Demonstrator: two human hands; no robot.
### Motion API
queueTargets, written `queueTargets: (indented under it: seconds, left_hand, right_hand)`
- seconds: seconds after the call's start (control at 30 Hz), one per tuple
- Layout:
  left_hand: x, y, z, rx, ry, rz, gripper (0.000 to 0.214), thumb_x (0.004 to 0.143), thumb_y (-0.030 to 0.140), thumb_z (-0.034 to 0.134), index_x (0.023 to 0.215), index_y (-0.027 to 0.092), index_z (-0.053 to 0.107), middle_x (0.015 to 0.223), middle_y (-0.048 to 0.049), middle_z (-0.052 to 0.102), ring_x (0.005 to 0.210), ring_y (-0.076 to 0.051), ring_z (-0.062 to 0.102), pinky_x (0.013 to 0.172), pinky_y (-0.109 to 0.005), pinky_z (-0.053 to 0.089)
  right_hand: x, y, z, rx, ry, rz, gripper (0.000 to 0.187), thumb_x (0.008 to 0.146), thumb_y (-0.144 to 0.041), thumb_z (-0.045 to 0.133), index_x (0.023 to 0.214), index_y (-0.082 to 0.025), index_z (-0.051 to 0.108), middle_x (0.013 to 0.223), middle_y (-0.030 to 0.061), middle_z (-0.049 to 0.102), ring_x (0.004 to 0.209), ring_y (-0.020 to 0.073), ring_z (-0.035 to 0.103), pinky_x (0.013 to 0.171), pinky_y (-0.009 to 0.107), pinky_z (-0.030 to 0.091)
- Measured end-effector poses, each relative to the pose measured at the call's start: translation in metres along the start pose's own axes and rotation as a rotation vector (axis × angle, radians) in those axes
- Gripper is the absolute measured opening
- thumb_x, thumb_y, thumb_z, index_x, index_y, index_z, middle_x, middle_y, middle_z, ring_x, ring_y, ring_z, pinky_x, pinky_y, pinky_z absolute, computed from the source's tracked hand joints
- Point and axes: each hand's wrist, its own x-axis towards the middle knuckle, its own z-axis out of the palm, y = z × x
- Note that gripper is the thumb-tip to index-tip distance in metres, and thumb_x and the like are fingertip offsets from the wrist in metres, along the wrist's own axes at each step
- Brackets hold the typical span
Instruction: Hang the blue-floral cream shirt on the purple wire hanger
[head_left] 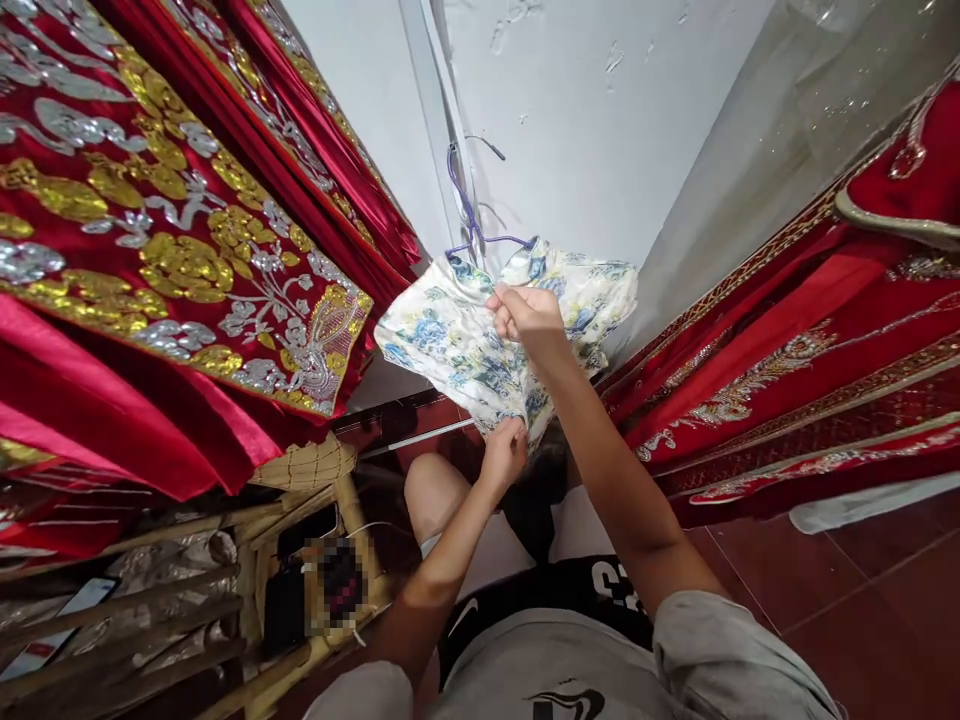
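Note:
A white shirt (480, 345) with blue and yellow flowers hangs on a purple wire hanger (471, 225) in front of me. My right hand (523, 308) is closed at the upper front of the shirt, just below the collar, fingers pinched at the front edge. Lower down, my left hand (506, 447) is closed on the shirt's bottom front edge. The cloth is drawn out between the two hands. Any button under the fingers is hidden.
Red garments with gold and silver embroidery (187, 260) hang at the left, and more red embroidered garments (787, 370) at the right. A white wall (585, 110) stands behind. At lower left are a bamboo stool (349, 520) and a phone (64, 625).

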Motion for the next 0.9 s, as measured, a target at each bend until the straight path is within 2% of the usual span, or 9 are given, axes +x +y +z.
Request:
queueTargets:
  seconds: [0.1, 0.17, 0.2, 0.27, 0.33, 0.43, 0.53, 0.7, 0.9]
  left_hand:
    - [0.013, 0.002, -0.006, -0.008, -0.065, 0.032, 0.023, 0.088, 0.017, 0.053, 0.067, 0.022, 0.044, 0.066, 0.0006, 0.047, 0.064, -0.017, 0.047, 0.061, -0.029, 0.037]
    - [0.033, 0.012, -0.018, -0.021, -0.042, 0.049, 0.013, 0.089, 0.020, 0.058, 0.077, 0.021, 0.053, 0.071, 0.0000, 0.055, 0.069, -0.017, 0.053, 0.066, -0.029, 0.042]
    - [0.046, 0.020, -0.027, -0.031, 0.007, 0.062, 0.003, 0.091, 0.022, 0.059, 0.089, 0.021, 0.059, 0.077, -0.0011, 0.060, 0.074, -0.018, 0.057, 0.071, -0.030, 0.046]
    - [0.074, 0.044, -0.049, -0.060, 0.212, 0.116, 0.026, 0.097, 0.028, 0.056, 0.121, 0.020, 0.057, 0.090, -0.0039, 0.067, 0.084, -0.018, 0.064, 0.081, -0.033, 0.050]
    - [0.102, 0.073, -0.073, -0.012, 0.406, 0.199, 0.039, 0.101, 0.032, 0.052, 0.139, 0.021, 0.049, 0.100, -0.0058, 0.068, 0.088, -0.018, 0.065, 0.083, -0.032, 0.051]
    - [0.128, 0.114, -0.099, 0.212, 0.458, 0.322, 0.025, 0.103, 0.034, 0.051, 0.120, 0.020, 0.062, 0.100, -0.0065, 0.069, 0.088, -0.017, 0.065, 0.081, -0.031, 0.050]
    - [0.133, 0.138, -0.106, 0.400, 0.439, 0.367, 0.022, 0.103, 0.032, 0.051, 0.093, 0.018, 0.064, 0.088, -0.0050, 0.068, 0.082, -0.017, 0.063, 0.077, -0.030, 0.048]
    - [0.115, 0.141, -0.098, 0.531, 0.474, 0.366, 0.018, 0.101, 0.029, 0.055, 0.088, 0.019, 0.062, 0.087, -0.0038, 0.070, 0.084, -0.019, 0.063, 0.085, -0.034, 0.043]
    - [0.103, 0.156, -0.098, 0.384, 0.615, 0.343, 0.018, 0.100, 0.031, 0.056, 0.086, 0.020, 0.061, 0.081, -0.0017, 0.066, 0.078, -0.017, 0.060, 0.078, -0.032, 0.043]
  right_hand:
    - [-0.002, -0.005, -0.008, -0.009, -0.050, -0.026, 0.035, 0.095, -0.042, 0.064, 0.072, -0.016, 0.062, 0.045, -0.0054, 0.052, 0.039, 0.0060, 0.034, 0.044, 0.020, 0.031]
    - [-0.002, -0.007, -0.016, -0.054, -0.134, -0.039, 0.031, 0.095, -0.038, 0.063, 0.072, -0.016, 0.063, 0.046, -0.0049, 0.054, 0.040, 0.0063, 0.037, 0.045, 0.019, 0.032]
    - [-0.002, -0.008, -0.020, -0.085, -0.177, -0.043, 0.029, 0.095, -0.035, 0.062, 0.072, -0.017, 0.063, 0.046, -0.0047, 0.055, 0.040, 0.0065, 0.039, 0.045, 0.019, 0.033]
    - [-0.001, -0.010, -0.026, -0.145, -0.241, -0.044, 0.028, 0.094, -0.032, 0.060, 0.070, -0.017, 0.063, 0.046, -0.0047, 0.055, 0.040, 0.0071, 0.041, 0.045, 0.019, 0.033]
    - [0.001, -0.013, -0.031, -0.186, -0.288, -0.047, 0.028, 0.093, -0.029, 0.058, 0.068, -0.018, 0.062, 0.044, -0.0050, 0.053, 0.040, 0.0076, 0.042, 0.045, 0.020, 0.033]
    - [0.006, -0.016, -0.040, -0.207, -0.378, -0.067, 0.027, 0.093, -0.028, 0.055, 0.068, -0.018, 0.061, 0.044, -0.0053, 0.052, 0.041, 0.0083, 0.042, 0.046, 0.021, 0.032]
    - [0.008, -0.010, -0.052, -0.202, -0.442, -0.118, 0.029, 0.094, -0.034, 0.055, 0.070, -0.019, 0.061, 0.045, -0.0055, 0.051, 0.041, 0.0088, 0.041, 0.047, 0.022, 0.032]
    - [0.001, 0.024, -0.054, -0.206, -0.408, -0.183, 0.033, 0.094, -0.042, 0.056, 0.068, -0.020, 0.057, 0.047, -0.0060, 0.049, 0.044, 0.0096, 0.043, 0.049, 0.024, 0.033]
    - [0.002, 0.059, -0.037, -0.164, -0.334, -0.141, 0.032, 0.091, -0.044, 0.058, 0.067, -0.022, 0.054, 0.048, -0.0061, 0.046, 0.045, 0.0109, 0.044, 0.049, 0.025, 0.032]
